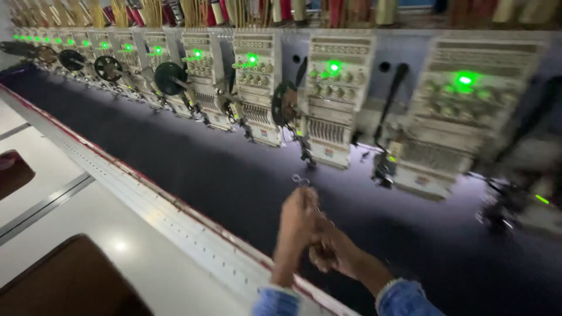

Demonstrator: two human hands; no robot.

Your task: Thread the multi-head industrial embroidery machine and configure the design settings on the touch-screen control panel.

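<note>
Head view: a small pair of metal snips sits at the top of the left hand, its loop end poking above the closed fingers, which are wrapped around it. The right hand presses against the left from just beside and below; whether it pinches anything is too blurred to tell. Both hands hover over the dark fabric stretched along the machine bed, just below one embroidery head lit by a green lamp.

Handled well, the snips would stay tilted away from the cloth, with both wrists steady, since the needles hang near above.

The pale metal rail edges the fabric just beside the blue cuffs. Open room lies leftward along the cloth; ahead, the row of heads closes it off.
</note>
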